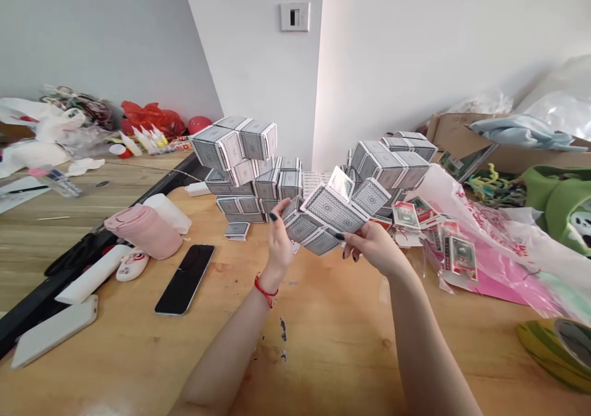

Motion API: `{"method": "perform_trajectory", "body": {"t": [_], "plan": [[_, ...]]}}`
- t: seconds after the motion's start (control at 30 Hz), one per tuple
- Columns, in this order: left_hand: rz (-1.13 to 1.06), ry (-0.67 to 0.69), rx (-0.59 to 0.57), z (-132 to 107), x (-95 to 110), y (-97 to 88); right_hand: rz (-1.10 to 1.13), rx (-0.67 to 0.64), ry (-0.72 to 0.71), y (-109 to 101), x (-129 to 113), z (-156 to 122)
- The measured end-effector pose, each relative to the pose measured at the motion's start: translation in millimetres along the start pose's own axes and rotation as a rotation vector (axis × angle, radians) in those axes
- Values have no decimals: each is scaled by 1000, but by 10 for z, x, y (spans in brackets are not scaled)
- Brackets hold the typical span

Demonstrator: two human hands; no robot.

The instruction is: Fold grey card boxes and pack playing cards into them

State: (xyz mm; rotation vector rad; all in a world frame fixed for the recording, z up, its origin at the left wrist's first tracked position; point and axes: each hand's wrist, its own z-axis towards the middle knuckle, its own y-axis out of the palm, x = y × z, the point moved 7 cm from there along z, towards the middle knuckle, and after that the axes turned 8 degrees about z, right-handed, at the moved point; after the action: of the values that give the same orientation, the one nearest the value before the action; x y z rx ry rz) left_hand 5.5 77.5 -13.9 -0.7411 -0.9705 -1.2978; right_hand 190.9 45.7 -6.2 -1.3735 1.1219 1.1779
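Observation:
Both my hands are raised over the wooden table (323, 336), holding a flat, unfolded grey-patterned card box (330, 216) between them. My left hand (279, 240), with a red string at its wrist, grips the box's left edge. My right hand (373, 247) pinches the lower right part of it. Behind the hands stand two piles of folded grey-patterned boxes, one at the left (244, 164) and one at the right (392, 164). A single small box (237, 230) lies on the table by the left pile.
A black phone (185, 279) lies screen-up at the left, with a pink roll (145, 230), a white phone (53, 330) and a white bar nearby. At the right lie a pink plastic bag (484, 250), loose printed cards (459, 256), a cardboard box (462, 136) and a yellow-green tape roll (556, 348).

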Motion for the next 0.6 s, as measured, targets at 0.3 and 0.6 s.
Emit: {"method": "perform_trajectory", "body": {"t": [0.3, 0.6], "plan": [[318, 17, -404, -562, -543, -174, -163, -125, 44, 86, 510, 41], [499, 132, -317, -583, -456, -398, -509, -17, -120, 226, 607, 17]]}}
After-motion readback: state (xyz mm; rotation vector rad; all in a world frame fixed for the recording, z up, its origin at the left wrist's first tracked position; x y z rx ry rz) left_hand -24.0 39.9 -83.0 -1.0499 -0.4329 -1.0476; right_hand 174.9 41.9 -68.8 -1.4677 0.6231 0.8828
